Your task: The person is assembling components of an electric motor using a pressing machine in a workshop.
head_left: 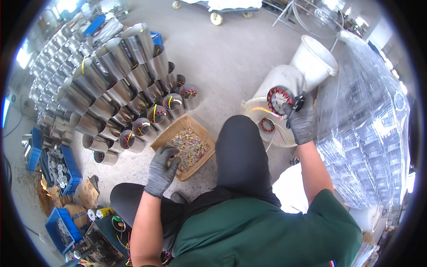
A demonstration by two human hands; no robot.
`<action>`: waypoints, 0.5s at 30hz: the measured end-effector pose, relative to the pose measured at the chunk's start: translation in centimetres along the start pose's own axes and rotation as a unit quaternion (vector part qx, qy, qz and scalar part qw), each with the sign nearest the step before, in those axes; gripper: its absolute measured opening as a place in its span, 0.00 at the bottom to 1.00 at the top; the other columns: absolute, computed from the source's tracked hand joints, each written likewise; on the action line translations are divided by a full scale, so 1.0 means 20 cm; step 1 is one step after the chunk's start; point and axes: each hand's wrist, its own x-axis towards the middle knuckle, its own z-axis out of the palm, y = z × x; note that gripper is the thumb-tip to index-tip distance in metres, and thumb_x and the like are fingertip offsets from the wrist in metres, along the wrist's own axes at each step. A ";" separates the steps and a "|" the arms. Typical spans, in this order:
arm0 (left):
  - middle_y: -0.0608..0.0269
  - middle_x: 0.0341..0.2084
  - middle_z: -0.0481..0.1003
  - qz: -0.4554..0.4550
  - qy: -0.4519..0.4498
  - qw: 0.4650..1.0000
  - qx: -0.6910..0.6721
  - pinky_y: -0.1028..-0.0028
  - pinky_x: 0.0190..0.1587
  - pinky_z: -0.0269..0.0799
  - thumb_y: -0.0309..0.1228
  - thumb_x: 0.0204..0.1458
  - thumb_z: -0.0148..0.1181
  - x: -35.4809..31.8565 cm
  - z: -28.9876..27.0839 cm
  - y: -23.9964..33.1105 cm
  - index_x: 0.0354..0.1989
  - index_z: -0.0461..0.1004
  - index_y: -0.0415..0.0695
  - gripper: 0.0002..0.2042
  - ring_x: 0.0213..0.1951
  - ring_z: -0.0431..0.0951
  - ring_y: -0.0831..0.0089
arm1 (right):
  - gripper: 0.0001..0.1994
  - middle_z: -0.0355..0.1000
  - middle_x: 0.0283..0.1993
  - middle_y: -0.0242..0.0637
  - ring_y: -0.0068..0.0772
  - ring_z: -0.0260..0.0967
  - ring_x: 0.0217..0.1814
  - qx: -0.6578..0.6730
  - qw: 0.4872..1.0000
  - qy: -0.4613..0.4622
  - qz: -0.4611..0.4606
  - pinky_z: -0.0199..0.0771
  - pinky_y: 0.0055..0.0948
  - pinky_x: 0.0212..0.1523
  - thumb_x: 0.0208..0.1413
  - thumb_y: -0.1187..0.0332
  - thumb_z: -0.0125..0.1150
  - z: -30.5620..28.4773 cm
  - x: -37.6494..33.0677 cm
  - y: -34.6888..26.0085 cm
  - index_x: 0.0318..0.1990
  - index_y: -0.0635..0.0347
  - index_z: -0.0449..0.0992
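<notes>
My right hand [301,124], in a grey glove, grips a motor stator [270,99], a ring with red windings and trailing coloured wires. It is held above the mouth of a whitish bucket [289,143]. Inside that bucket lies another stator [261,125]. My left hand [161,173], also gloved in grey, hovers at the near left edge of a cardboard box [203,163]. Its fingers are loosely bent and apart, with nothing visible between them. Small multicoloured bits [189,144] cover the bottom of the box.
Stacked metal cylinders [118,93] stand at the left, several of the nearest with wired stators inside. Another white bucket [315,60] lies tilted at the far right. Film-wrapped stacked goods [364,120] rise on the right. Blue crates [71,171] sit at left; a wheeled cart [222,6] stands far ahead.
</notes>
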 end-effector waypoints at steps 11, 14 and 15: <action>0.56 0.62 0.73 -0.141 0.125 0.832 -0.522 0.63 0.61 0.71 0.47 0.68 0.56 0.08 0.14 -0.09 0.70 0.67 0.43 0.28 0.59 0.75 0.65 | 0.29 0.70 0.40 0.34 0.25 0.71 0.39 0.337 0.847 -0.227 0.343 0.74 0.25 0.37 0.49 0.71 0.74 0.87 -0.31 -0.51 0.58 0.61 0.67; 0.54 0.56 0.77 -0.131 0.232 0.742 -0.615 0.58 0.59 0.74 0.43 0.65 0.61 0.12 0.10 -0.20 0.66 0.69 0.41 0.26 0.55 0.79 0.60 | 0.25 0.71 0.39 0.34 0.26 0.73 0.35 0.360 0.798 -0.284 0.391 0.75 0.26 0.32 0.49 0.70 0.73 1.06 -0.61 -0.39 0.54 0.62 0.69; 0.54 0.51 0.79 -0.140 0.228 0.731 -0.628 0.59 0.57 0.76 0.42 0.65 0.61 0.11 0.09 -0.23 0.64 0.70 0.41 0.24 0.52 0.81 0.60 | 0.25 0.73 0.37 0.35 0.27 0.74 0.33 0.352 0.778 -0.317 0.412 0.76 0.27 0.31 0.51 0.70 0.72 1.09 -0.69 -0.35 0.55 0.63 0.68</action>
